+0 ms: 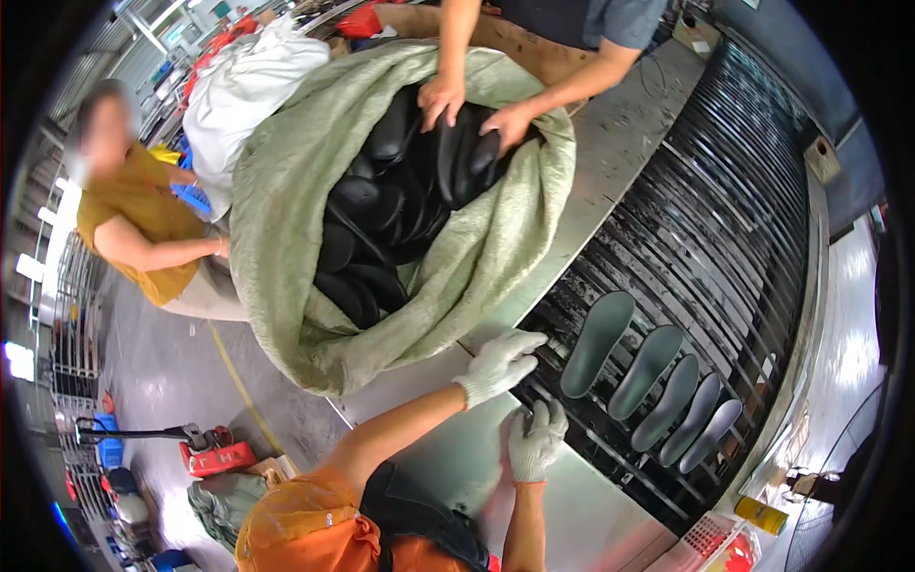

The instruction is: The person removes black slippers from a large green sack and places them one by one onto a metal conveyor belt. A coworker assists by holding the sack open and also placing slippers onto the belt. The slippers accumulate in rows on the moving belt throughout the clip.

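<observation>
my left hand (498, 365), in a white glove, lies flat and loose on the edge of the slatted conveyor (724, 219), just beside the first grey insole (598, 341); it grasps nothing. my right hand (536, 440), also gloved, rests with bent fingers on the metal table (457, 458) at the conveyor's near edge, and i see nothing in it.

i think the danger is the slats: if they move, a glove fingertip can be caught between the bars. also the green sack (286, 219) leans over the table's edge, and the black insoles (391, 210) can slide out.

i count five grey insoles in a row on the conveyor, one sack, two bare hands of another person (477, 110) inside it. the black insoles are too many to count.
</observation>
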The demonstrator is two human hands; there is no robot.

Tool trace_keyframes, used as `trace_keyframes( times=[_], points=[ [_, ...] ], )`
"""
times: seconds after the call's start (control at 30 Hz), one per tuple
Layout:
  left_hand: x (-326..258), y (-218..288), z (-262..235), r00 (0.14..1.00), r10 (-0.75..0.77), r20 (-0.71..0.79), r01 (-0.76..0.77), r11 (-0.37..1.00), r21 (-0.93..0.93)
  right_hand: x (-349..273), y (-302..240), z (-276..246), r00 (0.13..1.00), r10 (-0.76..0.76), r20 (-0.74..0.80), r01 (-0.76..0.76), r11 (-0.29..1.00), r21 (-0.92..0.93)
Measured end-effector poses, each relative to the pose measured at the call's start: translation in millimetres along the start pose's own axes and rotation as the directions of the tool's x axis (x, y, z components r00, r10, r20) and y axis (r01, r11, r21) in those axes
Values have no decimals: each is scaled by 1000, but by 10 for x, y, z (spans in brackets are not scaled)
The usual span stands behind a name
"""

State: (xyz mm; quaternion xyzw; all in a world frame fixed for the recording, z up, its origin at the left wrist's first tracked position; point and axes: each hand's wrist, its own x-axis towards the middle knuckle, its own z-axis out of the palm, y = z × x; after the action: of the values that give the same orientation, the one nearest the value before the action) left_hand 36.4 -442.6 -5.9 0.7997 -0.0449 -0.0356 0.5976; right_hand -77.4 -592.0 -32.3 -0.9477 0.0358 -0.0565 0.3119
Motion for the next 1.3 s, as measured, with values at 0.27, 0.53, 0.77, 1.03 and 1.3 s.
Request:
trace_keyframes(
  times=[0.27, 0.53, 0.77, 1.03, 1.3],
  points=[
    [-613, 45, -1493, 915, 170, -365, -29, 931, 363, 37, -717, 333, 960, -274, 59, 252, 937, 241],
    [-1122, -306, -2089, 893, -137, -429, 287, 907, 307, 1058, -2237, 550, 907, -358, 223, 242, 875, 420],
    [-1394, -496, -2260, 871, -328, -367, 359, 933, 18, 1619, -2978, 1169, 798, -149, 584, 18, 975, 223],
    [-1470, -846, -2358, 848, -398, -350, 373, 917, -138, 1484, -2674, 1597, 665, -179, 725, -166, 911, 378],
    [-1439, -897, -2339, 849, -438, -294, 346, 884, -315, 1619, -2746, 1521, 683, -120, 720, -127, 952, 279]
  ],
)
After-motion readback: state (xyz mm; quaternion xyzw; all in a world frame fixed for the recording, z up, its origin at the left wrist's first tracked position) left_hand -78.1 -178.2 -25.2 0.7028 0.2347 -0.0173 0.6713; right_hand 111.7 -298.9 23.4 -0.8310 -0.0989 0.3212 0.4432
